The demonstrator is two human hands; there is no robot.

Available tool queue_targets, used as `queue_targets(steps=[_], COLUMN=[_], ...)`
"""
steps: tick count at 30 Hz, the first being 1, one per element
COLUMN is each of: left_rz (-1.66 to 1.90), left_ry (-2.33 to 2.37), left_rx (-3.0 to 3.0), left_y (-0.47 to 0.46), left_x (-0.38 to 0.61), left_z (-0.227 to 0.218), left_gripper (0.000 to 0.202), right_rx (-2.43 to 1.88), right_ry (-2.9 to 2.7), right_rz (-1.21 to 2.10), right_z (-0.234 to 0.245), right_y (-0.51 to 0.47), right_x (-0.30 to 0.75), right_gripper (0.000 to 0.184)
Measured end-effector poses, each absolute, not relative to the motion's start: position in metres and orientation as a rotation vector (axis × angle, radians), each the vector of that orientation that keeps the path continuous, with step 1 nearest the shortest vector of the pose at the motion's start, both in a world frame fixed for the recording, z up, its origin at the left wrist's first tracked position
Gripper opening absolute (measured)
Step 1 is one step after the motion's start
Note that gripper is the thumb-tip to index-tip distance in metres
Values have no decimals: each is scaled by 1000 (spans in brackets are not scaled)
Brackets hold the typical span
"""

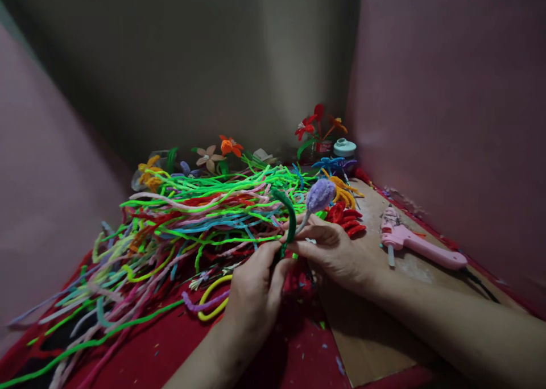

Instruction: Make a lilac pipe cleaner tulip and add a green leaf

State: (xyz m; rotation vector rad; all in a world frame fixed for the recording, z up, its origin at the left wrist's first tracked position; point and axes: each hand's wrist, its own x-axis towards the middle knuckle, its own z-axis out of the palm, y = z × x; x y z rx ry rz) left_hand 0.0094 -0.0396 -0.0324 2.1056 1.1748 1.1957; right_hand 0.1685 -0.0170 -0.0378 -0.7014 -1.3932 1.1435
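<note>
Both hands meet in front of me around a pipe-cleaner flower. Its fuzzy lilac bud [321, 195] points up and to the right on a thin pale stem. A dark green pipe-cleaner leaf [290, 211] curves up and to the left beside that stem. My left hand [258, 281] is closed on the lower green part, its thumb and fingers pressed together. My right hand [328, 247] pinches the flower where stem and leaf meet. The fingers partly hide this join.
Many coloured pipe cleaners [205, 207] lie heaped on the red cloth [170, 343]. A pink glue gun [418, 245] rests on a brown board [367, 332] at right. Red petals [347, 221] lie beside the board. Finished flowers [230, 145] and a pale round container [344, 148] stand at the back.
</note>
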Motion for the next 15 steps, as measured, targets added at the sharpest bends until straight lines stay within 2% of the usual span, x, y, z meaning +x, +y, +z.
queue_targets(steps=[4, 12, 15], left_rz=[1293, 1141, 1111], left_ry=[1135, 1298, 1290], left_rx=[2433, 1989, 1838], left_y=[-37, -42, -42], left_x=[5, 9, 10], left_z=[-42, -25, -24], left_gripper=[19, 14, 14], right_rx=[-714, -711, -709], right_ry=[-1482, -1487, -1432], right_rz=[1099, 1188, 1197], right_z=[-38, -45, -42], right_y=[-17, -12, -14], right_x=[167, 167, 167], right_gripper=[9, 11, 7])
